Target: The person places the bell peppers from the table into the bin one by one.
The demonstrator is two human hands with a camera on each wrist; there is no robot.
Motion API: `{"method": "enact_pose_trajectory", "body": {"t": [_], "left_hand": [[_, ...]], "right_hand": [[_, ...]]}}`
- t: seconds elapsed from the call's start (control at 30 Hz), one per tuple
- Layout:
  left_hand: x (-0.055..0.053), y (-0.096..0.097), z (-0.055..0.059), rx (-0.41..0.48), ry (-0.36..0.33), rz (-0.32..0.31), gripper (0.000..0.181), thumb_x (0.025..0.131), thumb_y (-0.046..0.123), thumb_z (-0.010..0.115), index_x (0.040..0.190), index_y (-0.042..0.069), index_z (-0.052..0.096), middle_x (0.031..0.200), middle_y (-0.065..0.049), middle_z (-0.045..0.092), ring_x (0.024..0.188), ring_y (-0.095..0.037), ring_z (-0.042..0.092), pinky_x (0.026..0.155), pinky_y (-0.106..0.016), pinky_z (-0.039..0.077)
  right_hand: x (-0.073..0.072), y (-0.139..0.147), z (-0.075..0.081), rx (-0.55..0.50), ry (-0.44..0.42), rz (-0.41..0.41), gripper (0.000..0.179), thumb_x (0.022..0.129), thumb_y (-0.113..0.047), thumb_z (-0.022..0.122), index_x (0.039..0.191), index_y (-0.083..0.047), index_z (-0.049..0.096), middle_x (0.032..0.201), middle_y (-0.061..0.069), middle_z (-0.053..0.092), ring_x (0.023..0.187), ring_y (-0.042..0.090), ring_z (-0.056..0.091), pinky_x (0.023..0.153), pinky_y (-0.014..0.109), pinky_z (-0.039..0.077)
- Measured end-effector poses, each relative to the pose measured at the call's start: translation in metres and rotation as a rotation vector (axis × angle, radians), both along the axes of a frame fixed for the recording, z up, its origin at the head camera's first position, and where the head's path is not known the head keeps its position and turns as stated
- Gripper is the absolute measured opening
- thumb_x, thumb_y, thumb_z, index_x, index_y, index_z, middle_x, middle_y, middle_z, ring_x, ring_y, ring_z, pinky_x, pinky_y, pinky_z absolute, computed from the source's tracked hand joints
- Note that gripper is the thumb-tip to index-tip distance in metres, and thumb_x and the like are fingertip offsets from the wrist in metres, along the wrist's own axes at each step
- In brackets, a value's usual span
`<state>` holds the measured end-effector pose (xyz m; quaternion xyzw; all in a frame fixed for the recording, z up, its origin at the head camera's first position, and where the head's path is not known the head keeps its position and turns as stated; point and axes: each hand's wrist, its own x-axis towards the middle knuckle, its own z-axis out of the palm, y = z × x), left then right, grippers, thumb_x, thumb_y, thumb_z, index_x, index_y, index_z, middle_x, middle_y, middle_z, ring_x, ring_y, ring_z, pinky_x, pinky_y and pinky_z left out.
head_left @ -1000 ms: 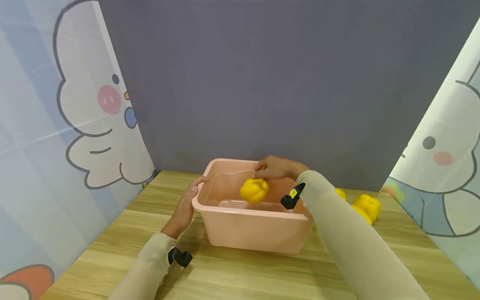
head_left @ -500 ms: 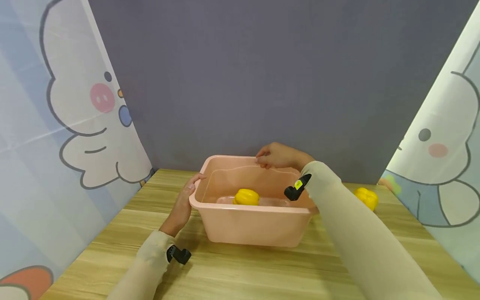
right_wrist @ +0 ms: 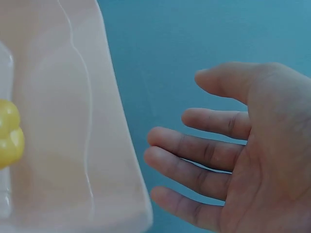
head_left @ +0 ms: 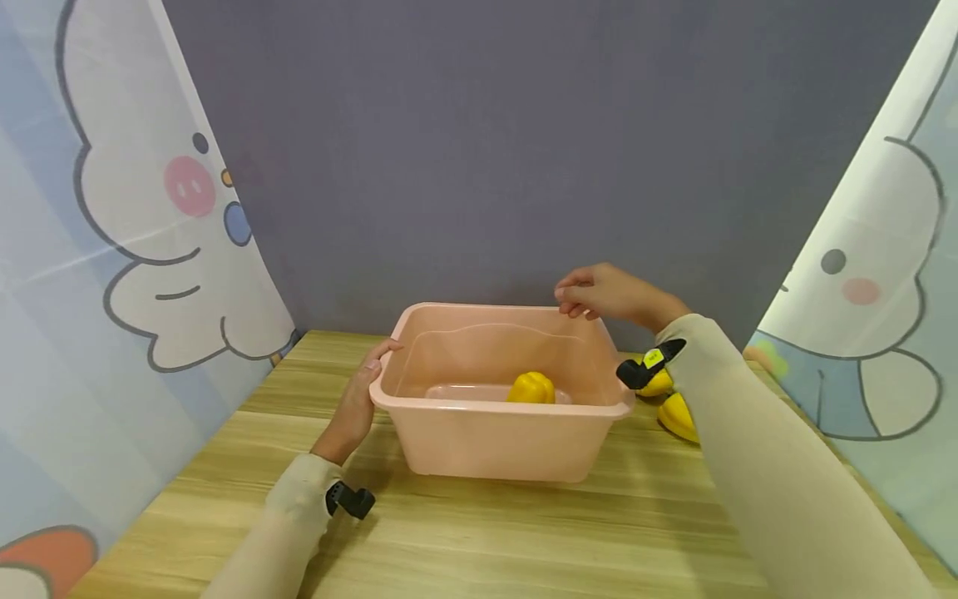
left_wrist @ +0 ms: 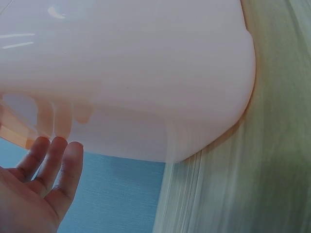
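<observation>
A pink plastic basin (head_left: 494, 445) stands on the wooden table. Inside it, right of the middle, lies a yellow bell pepper (head_left: 532, 388), its lower part hidden by the front rim. My left hand (head_left: 355, 408) holds the basin's left rim; in the left wrist view, several fingers (left_wrist: 63, 170) touch the outer wall. Above the back right corner of the basin hovers my right hand (head_left: 606, 291), with nothing in it. The right wrist view shows its fingers (right_wrist: 194, 179) loosely spread beside the basin wall (right_wrist: 53, 145), with the pepper (right_wrist: 8, 133) at the left edge.
To the right of the basin, two more yellow peppers, one nearer (head_left: 677, 418) and one farther (head_left: 656, 384), sit on the table, partly covered by my right sleeve (head_left: 748, 441). A grey panel (head_left: 449, 166) rises behind, with printed cloths (head_left: 135, 274) at the sides.
My right hand has let go of the yellow bell pepper, which dropped into the basin and rolled rightward. That hand then rose and moved right. My left hand stays on the rim.
</observation>
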<state>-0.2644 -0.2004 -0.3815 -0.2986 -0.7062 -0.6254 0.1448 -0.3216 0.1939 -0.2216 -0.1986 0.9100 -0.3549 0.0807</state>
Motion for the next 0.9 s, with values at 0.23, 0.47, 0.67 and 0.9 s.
{"method": "enact_pose_trajectory", "body": {"t": [0.23,0.47,0.67,0.9], "left_hand": [[0.0,-0.002,-0.001,0.015,0.005,-0.009,0.052,0.108,0.03,0.022,0.139,-0.008,0.041,0.143,-0.025,0.04,0.124,-0.029,0.043,0.097,-0.024,0.04],[0.0,-0.001,0.0,0.011,0.009,-0.023,0.051,0.109,0.028,0.021,0.137,-0.009,0.04,0.142,-0.027,0.04,0.125,-0.033,0.042,0.096,-0.025,0.04],[0.0,0.0,0.002,0.002,0.005,-0.027,0.051,0.108,0.029,0.021,0.139,-0.007,0.04,0.143,-0.025,0.04,0.125,-0.029,0.042,0.097,-0.025,0.039],[0.001,0.001,0.001,-0.001,0.014,0.002,0.052,0.108,0.029,0.021,0.138,-0.007,0.042,0.14,-0.026,0.042,0.124,-0.03,0.044,0.097,-0.025,0.04]], "right_hand": [[0.017,0.029,0.002,-0.056,0.057,-0.04,0.044,0.104,-0.033,0.053,0.135,-0.001,0.056,0.117,0.017,0.067,0.108,0.029,0.064,0.098,0.047,0.048],[0.033,0.049,-0.009,-0.055,0.169,-0.087,0.041,0.104,-0.034,0.054,0.129,-0.002,0.062,0.108,0.01,0.072,0.103,0.026,0.067,0.092,0.043,0.052],[0.045,0.064,-0.019,-0.06,0.198,-0.11,0.045,0.103,-0.04,0.054,0.128,-0.004,0.063,0.111,0.009,0.072,0.102,0.022,0.068,0.089,0.039,0.054],[0.056,0.079,-0.029,-0.025,0.214,-0.115,0.048,0.103,-0.045,0.052,0.13,-0.006,0.061,0.114,0.008,0.072,0.104,0.026,0.067,0.093,0.049,0.051]]}}
